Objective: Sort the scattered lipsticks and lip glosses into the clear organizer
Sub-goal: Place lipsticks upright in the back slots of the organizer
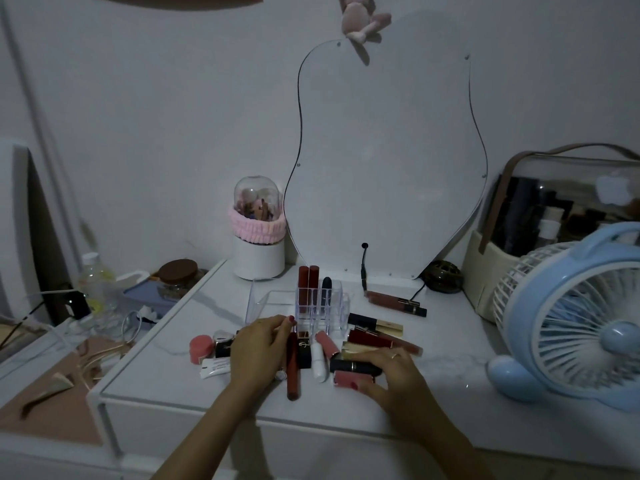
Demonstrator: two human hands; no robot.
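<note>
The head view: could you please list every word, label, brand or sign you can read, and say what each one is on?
No words are readable.
Apple-shaped logo sticker, no letters: clear lid of the cosmetic case.
Gold emblem, too blurred to read: black lipstick beside the left hand.
Dark printed lines, too small to read: white tube.
Gold bands, no legible text: black lipstick under the right hand.

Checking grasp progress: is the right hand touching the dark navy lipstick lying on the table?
Touching: the head view shows the right hand with fingers resting on the dark navy lipstick.

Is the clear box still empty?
No, the clear organizer already holds two red lip glosses and a dark blue lipstick standing upright.
</note>
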